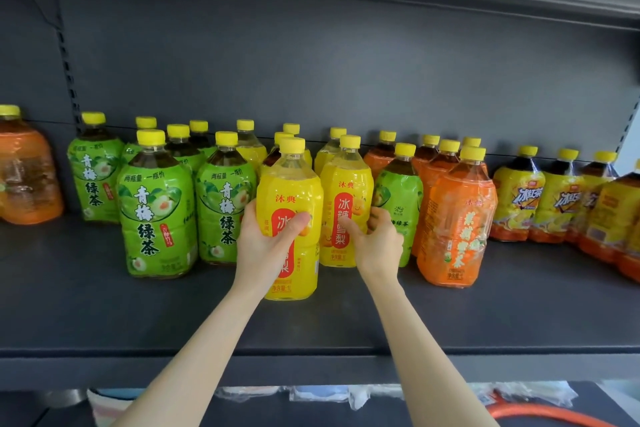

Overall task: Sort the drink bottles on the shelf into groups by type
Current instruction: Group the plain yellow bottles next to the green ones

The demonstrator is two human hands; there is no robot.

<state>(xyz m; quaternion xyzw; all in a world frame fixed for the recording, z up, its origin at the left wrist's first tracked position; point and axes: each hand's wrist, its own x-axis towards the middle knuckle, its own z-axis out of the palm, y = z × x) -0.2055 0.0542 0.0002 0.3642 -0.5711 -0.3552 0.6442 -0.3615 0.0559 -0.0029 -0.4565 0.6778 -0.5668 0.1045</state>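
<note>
Gripping an upright yellow plastic pear-drink bottle [290, 218] on the dark grey shelf [104, 315], our left hand [266, 246] wraps it; right hand [375, 243] clasps its yellow twin [346, 204]; green-tea bottles [157, 208] left, orange bottles [453, 222] right.

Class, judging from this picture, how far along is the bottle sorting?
Done: green bottles grouped left, iced-tea bottles right. In hand: left hand grips a yellow bottle; right hand touches another. Left: a stray green bottle among orange ones.

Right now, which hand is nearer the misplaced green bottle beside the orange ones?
Right. The right hand is directly beside the green bottle, fingers at its label; the left hand grips a yellow bottle further left.
</note>
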